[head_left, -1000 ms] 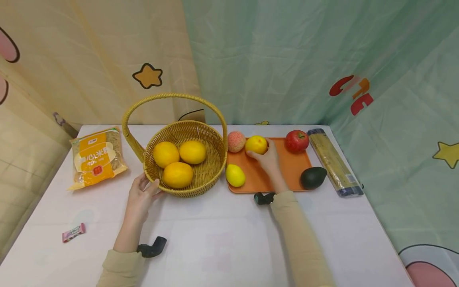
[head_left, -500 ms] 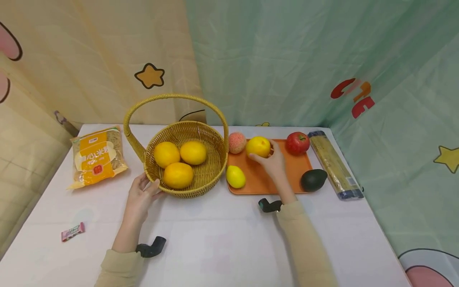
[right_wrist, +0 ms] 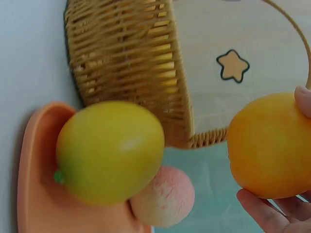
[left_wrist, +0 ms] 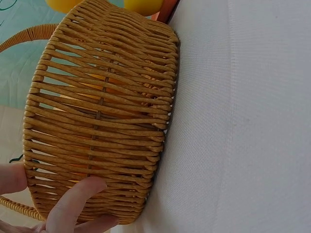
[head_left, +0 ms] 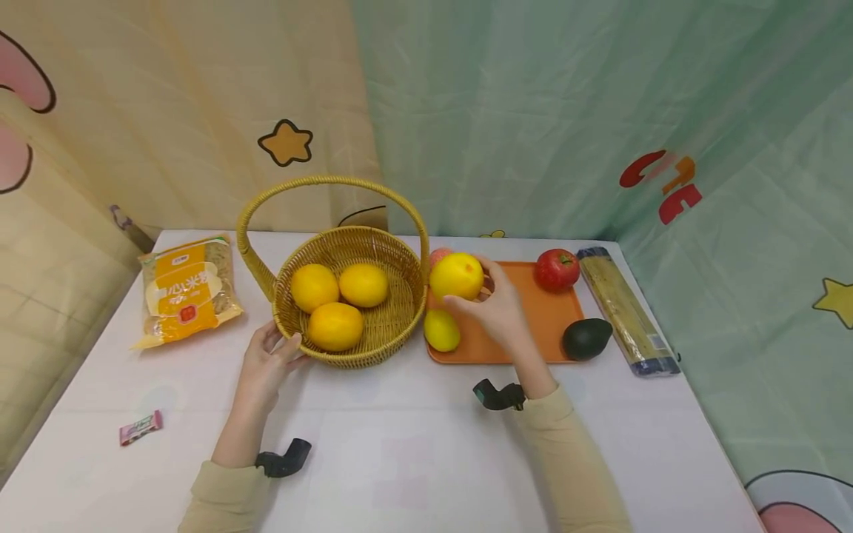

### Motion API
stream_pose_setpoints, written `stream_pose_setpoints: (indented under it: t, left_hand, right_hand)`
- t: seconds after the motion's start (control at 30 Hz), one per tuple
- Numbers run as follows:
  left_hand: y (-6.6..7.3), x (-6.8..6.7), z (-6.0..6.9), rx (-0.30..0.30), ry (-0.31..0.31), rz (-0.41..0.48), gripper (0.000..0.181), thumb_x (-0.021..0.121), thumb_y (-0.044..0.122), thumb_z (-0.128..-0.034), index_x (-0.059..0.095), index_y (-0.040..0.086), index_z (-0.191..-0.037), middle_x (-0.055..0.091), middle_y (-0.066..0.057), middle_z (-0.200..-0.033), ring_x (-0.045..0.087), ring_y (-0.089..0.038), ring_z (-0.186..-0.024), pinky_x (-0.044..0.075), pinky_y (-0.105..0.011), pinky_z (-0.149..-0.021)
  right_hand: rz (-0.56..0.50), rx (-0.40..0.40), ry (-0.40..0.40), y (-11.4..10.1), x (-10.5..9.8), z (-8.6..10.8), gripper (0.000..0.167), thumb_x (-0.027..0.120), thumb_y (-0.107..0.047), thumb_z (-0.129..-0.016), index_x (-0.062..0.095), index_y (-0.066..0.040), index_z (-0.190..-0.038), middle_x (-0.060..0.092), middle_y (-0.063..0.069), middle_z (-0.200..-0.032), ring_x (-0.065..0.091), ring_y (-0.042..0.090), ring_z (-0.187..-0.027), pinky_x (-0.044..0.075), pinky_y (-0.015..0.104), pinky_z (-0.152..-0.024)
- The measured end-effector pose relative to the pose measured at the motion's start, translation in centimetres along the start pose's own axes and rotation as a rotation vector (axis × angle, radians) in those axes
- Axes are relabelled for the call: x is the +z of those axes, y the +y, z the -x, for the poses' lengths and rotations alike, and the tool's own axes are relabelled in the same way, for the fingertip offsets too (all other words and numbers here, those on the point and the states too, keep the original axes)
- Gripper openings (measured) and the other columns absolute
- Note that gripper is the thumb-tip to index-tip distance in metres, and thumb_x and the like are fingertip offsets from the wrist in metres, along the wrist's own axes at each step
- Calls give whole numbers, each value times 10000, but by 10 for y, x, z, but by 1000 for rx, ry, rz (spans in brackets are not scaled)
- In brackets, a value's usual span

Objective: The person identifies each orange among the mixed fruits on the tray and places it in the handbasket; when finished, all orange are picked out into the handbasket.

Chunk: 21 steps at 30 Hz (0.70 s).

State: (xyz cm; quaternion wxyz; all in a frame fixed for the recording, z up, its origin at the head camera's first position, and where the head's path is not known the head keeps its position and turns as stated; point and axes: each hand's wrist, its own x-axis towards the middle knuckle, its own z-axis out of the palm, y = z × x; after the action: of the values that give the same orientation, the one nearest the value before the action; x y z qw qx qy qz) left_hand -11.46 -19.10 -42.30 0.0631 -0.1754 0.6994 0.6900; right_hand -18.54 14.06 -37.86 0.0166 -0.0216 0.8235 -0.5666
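My right hand (head_left: 496, 303) holds a yellow-orange citrus fruit (head_left: 457, 276) between thumb and fingers. It hangs above the left side of the orange tray (head_left: 489, 344), close to the basket's right rim. My left hand (head_left: 266, 366) grips the near-left rim of the woven basket (head_left: 393, 329), fingers against the outer weave (left_wrist: 97, 145). Three similar fruits (head_left: 336, 326) lie inside the basket. On the tray sit a yellow lemon (right_wrist: 111, 153) and a pink peach (right_wrist: 164, 196), mostly hidden behind the held fruit in the head view.
A red apple (head_left: 557, 269) and a dark green avocado (head_left: 586, 339) lie at the tray's right side. Beyond them is a long packet of noodles (head_left: 626, 311). A grain bag (head_left: 189, 289) and a small wrapped sweet (head_left: 141, 428) lie left. The basket's tall handle (head_left: 333, 180) arches upward.
My right hand has lifted the citrus fruit off the tray and moved it left toward the basket, covering most of the peach. The left hand stays at the basket rim.
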Motion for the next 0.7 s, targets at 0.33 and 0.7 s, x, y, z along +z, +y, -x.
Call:
stream_pose_setpoints:
  t: [0.33,0.7]
  left_hand:
    - [0,1,-2,-7,-1,-3,699,467,110,-1034,29,20,-1571,72,-180,-1649,344,-371,-1435,490,-388,-1049]
    - [-1,1,-2,0,19,-10,702,473,117,-1033,32,18,-1570,84,-184,-1647,342,-362,-1439,497,-393,-1032]
  right_hand:
    - [-6,-70,-86,-10,29,5,806,850,-249,-777,405,-128,-1439,491,87,-1400,524,287,-1255,487,431,-1108]
    - [127,-148,-188,-5,70,-2,813,865,-286,-749,443,-108,-1421,543,104,-1386,548,264,-1236,504,446,-1083]
